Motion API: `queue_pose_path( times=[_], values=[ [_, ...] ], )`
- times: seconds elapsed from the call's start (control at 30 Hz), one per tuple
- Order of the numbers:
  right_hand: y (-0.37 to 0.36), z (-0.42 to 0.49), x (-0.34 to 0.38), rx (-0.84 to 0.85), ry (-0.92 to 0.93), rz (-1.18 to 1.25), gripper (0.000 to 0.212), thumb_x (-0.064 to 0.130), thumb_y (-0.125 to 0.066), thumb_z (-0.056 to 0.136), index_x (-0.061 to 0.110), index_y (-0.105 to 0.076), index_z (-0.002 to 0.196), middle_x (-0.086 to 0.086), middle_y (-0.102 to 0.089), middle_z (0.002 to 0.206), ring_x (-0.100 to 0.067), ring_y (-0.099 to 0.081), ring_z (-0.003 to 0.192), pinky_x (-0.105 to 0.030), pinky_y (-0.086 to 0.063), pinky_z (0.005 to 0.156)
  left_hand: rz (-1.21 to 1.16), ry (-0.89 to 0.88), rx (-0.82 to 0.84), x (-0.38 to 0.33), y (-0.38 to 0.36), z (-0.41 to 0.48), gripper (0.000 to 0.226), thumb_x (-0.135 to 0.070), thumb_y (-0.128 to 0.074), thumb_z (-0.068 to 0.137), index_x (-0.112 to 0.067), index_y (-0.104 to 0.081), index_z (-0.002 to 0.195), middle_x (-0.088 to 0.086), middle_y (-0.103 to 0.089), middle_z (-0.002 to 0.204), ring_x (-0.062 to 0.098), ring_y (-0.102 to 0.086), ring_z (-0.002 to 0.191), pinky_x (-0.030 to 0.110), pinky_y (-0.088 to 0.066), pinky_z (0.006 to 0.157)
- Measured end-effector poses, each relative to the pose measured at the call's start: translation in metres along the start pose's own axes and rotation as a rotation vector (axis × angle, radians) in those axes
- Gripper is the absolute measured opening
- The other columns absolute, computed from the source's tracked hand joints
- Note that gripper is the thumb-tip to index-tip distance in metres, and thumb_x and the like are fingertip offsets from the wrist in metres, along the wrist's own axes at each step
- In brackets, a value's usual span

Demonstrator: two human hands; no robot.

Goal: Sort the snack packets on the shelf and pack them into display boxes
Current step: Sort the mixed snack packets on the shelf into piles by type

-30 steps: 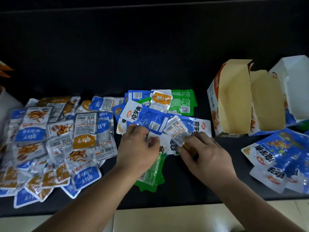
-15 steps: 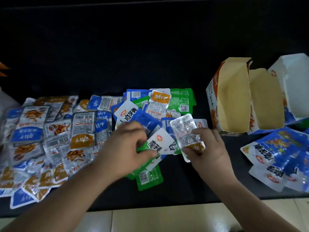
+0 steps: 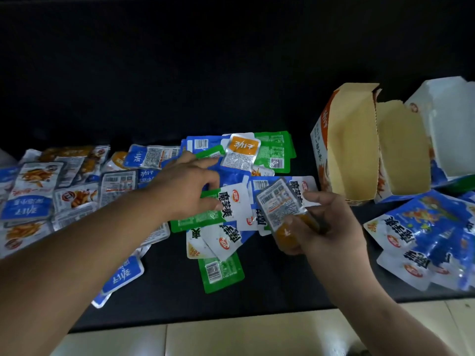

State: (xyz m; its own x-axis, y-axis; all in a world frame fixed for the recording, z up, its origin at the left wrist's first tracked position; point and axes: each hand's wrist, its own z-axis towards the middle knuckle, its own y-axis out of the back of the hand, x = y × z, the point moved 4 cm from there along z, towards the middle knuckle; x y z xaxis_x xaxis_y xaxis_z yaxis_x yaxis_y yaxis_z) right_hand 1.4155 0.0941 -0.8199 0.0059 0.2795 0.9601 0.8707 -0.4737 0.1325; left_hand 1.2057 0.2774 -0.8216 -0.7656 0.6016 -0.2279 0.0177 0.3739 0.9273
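Note:
A heap of snack packets (image 3: 232,209) in blue, white, green and orange lies in the middle of the black shelf (image 3: 231,80). My left hand (image 3: 187,186) reaches over the heap with fingers spread, the fingertips touching blue and green packets. Just to the right, my right hand (image 3: 326,224) pinches a clear packet with an orange end (image 3: 281,209) above the shelf. Three open display boxes stand at the right: an orange-and-white box (image 3: 344,147), a second box (image 3: 401,147) beside it and a white box (image 3: 452,127).
Many blue and orange packets (image 3: 51,196) cover the left part of the shelf. A stack of larger blue packets (image 3: 426,235) lies at the right front. The shelf's front edge (image 3: 205,317) borders pale floor tiles. A green packet (image 3: 222,271) lies alone near the front.
My left hand has moved from the near side of the heap up to its far side, fingers spread. My right hand has lifted the clear orange-ended packet slightly right, toward the boxes.

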Motion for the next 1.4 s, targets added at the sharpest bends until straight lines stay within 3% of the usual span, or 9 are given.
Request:
queue_pose_path(
  times=[0.17, 0.37, 0.5, 0.67, 0.77, 1.0, 1.13, 1.23, 1.4],
  values=[
    [0.004, 0.000, -0.004, -0.041, -0.061, 0.043, 0.041, 0.004, -0.078, 0.088, 0.031, -0.061, 0.113, 0.002, -0.075, 0.109, -0.013, -0.074, 0.098, -0.039, -0.065, 0.066, -0.036, 0.051, -0.131, -0.003, 0.006, -0.003, 0.038, -0.056, -0.079, 0.081, -0.032, -0.065, 0.106, -0.008, -0.052, 0.117, 0.019, -0.045, 0.121, 0.042, -0.035, 0.105],
    [-0.004, -0.007, 0.001, -0.048, -0.104, 0.079, 0.041, -0.002, -0.070, 0.091, 0.031, -0.063, 0.115, 0.008, -0.075, 0.101, -0.003, -0.073, 0.088, -0.026, -0.061, 0.060, -0.549, 0.305, -0.319, -0.019, 0.016, -0.049, 0.055, -0.027, -0.084, 0.086, -0.041, -0.052, 0.130, -0.014, -0.059, 0.092, 0.003, -0.062, 0.084, 0.021, -0.048, 0.070],
    [-0.030, -0.015, 0.004, -0.008, -0.169, 0.106, 0.042, 0.002, -0.076, 0.088, 0.034, -0.070, 0.115, -0.004, -0.073, 0.106, -0.022, -0.077, 0.091, -0.043, -0.065, 0.073, -0.952, 0.523, -0.379, -0.027, -0.005, -0.114, 0.014, -0.024, -0.077, 0.093, -0.030, -0.064, 0.089, -0.011, -0.062, 0.063, 0.001, -0.054, 0.048, 0.018, -0.049, 0.045],
    [-0.089, -0.022, 0.019, 0.078, -0.279, 0.201, 0.019, 0.002, -0.080, 0.085, 0.019, -0.074, 0.092, -0.008, -0.076, 0.097, -0.026, -0.078, 0.078, -0.044, -0.063, 0.075, -1.262, 0.795, -0.504, 0.000, -0.031, -0.168, 0.014, -0.028, -0.079, 0.091, -0.040, -0.072, 0.093, 0.007, -0.075, 0.090, 0.034, -0.070, 0.087, 0.037, -0.051, 0.075],
    [-0.136, -0.018, 0.033, 0.218, -0.291, 0.191, 0.018, 0.009, -0.077, 0.091, 0.022, -0.072, 0.102, 0.005, -0.074, 0.097, -0.022, -0.077, 0.079, -0.036, -0.064, 0.067, -1.433, 0.929, -0.666, 0.024, -0.025, -0.181, 0.008, -0.024, -0.077, 0.093, -0.030, -0.075, 0.098, -0.003, -0.078, 0.091, 0.027, -0.074, 0.092, 0.053, -0.058, 0.092],
    [-0.229, -0.012, 0.056, 0.395, -0.276, -0.006, 0.007, 0.032, -0.077, 0.092, 0.026, -0.078, 0.095, 0.005, -0.078, 0.089, -0.018, -0.075, 0.086, -0.035, -0.060, 0.076, -1.557, 0.877, -0.853, 0.039, -0.008, -0.186, 0.006, -0.021, -0.073, 0.095, -0.024, -0.074, 0.100, -0.004, -0.079, 0.093, 0.018, -0.077, 0.089, 0.043, -0.061, 0.080],
    [-0.203, -0.026, 0.058, 0.519, -0.279, -0.021, 0.008, 0.035, -0.074, 0.093, 0.031, -0.077, 0.100, 0.012, -0.079, 0.091, -0.008, -0.076, 0.084, -0.025, -0.057, 0.073, -1.587, 0.757, -0.729, 0.029, -0.012, -0.180, 0.011, -0.018, -0.075, 0.092, -0.021, -0.077, 0.102, 0.003, -0.080, 0.099, 0.025, -0.077, 0.095, 0.058, -0.059, 0.091],
    [-0.169, -0.042, 0.052, 0.578, -0.278, 0.011, 0.023, 0.015, -0.079, 0.088, 0.035, -0.072, 0.098, 0.011, -0.080, 0.089, -0.003, -0.076, 0.081, -0.013, -0.053, 0.061, -1.606, 0.676, -0.610, 0.006, -0.012, -0.166, 0.013, -0.018, -0.076, 0.091, -0.024, -0.078, 0.103, 0.008, -0.079, 0.103, 0.030, -0.076, 0.098, 0.062, -0.058, 0.092],
    [-0.103, -0.043, 0.039, 0.398, -0.251, -0.045, 0.048, 0.007, -0.078, 0.088, 0.041, -0.062, 0.117, 0.013, -0.079, 0.092, -0.004, -0.075, 0.083, -0.022, -0.055, 0.069, -1.485, 0.549, -0.332, -0.046, -0.017, -0.132, 0.016, -0.043, -0.067, 0.099, -0.037, -0.076, 0.111, -0.006, -0.079, 0.103, 0.016, -0.076, 0.097, 0.050, -0.062, 0.090]
  ],
)
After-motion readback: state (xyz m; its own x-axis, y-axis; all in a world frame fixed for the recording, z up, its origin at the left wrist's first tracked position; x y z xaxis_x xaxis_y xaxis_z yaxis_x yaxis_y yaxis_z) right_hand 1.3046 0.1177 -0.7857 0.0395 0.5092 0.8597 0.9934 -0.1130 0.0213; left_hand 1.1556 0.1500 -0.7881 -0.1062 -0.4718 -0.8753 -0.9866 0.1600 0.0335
